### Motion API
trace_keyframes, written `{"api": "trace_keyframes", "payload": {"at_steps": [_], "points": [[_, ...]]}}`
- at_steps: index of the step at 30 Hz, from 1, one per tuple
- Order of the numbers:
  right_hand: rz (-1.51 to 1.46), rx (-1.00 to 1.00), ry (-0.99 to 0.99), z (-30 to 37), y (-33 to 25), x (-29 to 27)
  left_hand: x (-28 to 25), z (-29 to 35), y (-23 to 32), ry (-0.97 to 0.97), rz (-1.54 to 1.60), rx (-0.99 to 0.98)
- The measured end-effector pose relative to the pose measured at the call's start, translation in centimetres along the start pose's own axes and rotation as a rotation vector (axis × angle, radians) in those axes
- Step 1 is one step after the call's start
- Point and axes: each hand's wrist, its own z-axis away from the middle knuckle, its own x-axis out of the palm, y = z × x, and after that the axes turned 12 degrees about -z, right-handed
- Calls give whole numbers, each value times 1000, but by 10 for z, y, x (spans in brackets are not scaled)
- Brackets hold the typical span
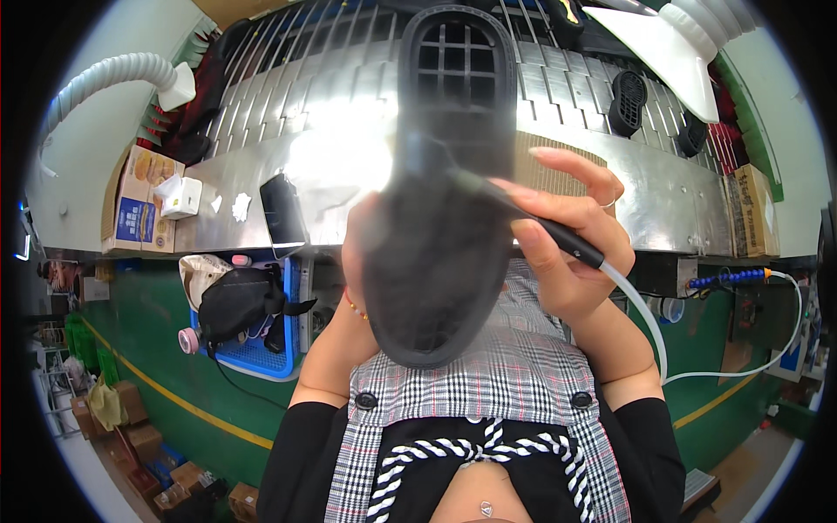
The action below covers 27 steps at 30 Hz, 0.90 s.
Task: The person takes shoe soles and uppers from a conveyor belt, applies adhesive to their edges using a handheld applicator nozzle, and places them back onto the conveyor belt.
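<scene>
In the head view, a metal bench point(663, 205), washed out by glare left of centre, spans the background. Before it, over the checked apron point(506, 392), is a black shoe sole point(436, 279), blurred midway. The left hand point(354, 257) clasps its left edge, fingers mostly hidden; the right hand point(582, 277) pinches a black pen-like tool point(568, 241), tip indistinct.

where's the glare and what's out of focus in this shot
Head view: strong glare whites out part of the metal table left of the sole; head view: the sole's lower part and the tip of the tool look blurred, while the sole's far gridded end and the phone are clearer; head view: the round fisheye image leaves the corners black.
</scene>
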Motion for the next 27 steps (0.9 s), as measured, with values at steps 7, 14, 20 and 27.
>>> {"api": "trace_keyframes", "payload": {"at_steps": [7,14,20,27], "points": [[-61,18,35,6,-6,15,-12,-2,0,-99,-25,184],[-99,31,-72,5,-11,16,-5,-12,7,-93,305,58],[-196,47,-106,3,-11,12,-2,-20,14,-71,252,76],[-337,71,-142,5,-6,10,12,-21,15,-4,104,56]]}}
